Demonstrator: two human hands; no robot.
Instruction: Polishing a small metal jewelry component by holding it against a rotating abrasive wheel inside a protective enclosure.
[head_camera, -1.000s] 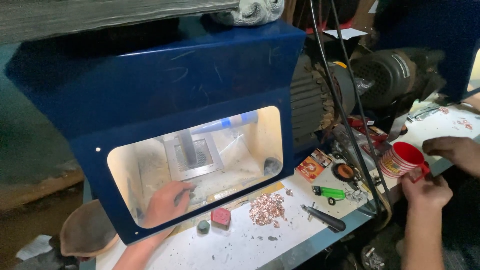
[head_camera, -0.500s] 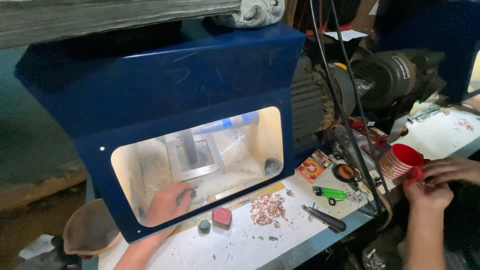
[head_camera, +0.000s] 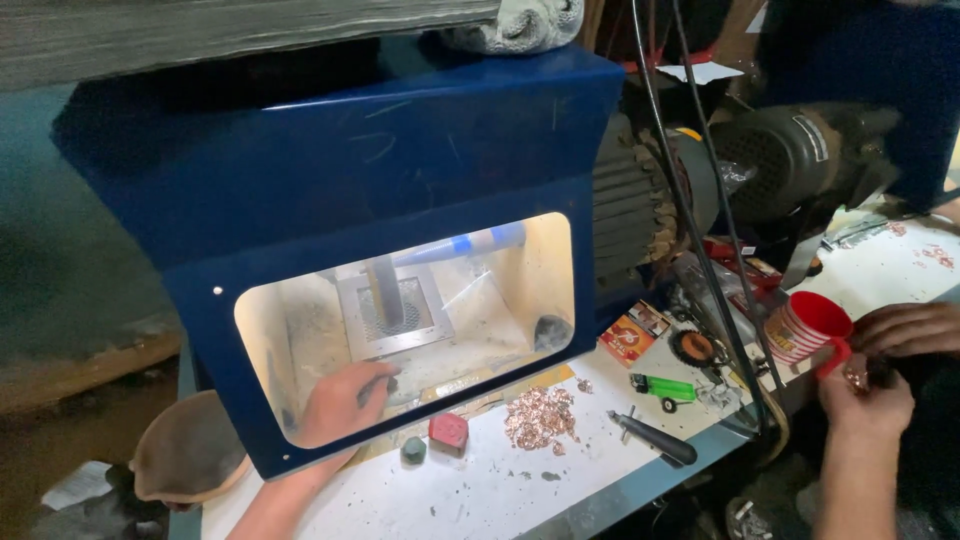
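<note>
My left hand (head_camera: 338, 402) reaches through the lit window of a blue machine hood (head_camera: 400, 190). Its fingers pinch a small dark piece just below a vertical spindle (head_camera: 385, 290). My right hand (head_camera: 865, 402) is at the lower right, right under a red striped cup (head_camera: 808, 326). Its fingers are closed on small copper-coloured bits. Another person's hand (head_camera: 915, 328) rests just right of the cup. A pile of copper bits (head_camera: 540, 418) lies on the white bench in front of the hood.
A red block (head_camera: 449, 430) and a grey lump (head_camera: 413, 450) lie by the hood's lower edge. A black-handled tool (head_camera: 655, 443), a green lighter (head_camera: 665, 388) and a small box (head_camera: 632, 335) sit on the bench. An electric motor (head_camera: 790, 160) and cables (head_camera: 700, 230) stand behind.
The other person's hand has come down beside the red cup. My right hand has lifted slightly toward the cup. My left hand stays inside the hood.
</note>
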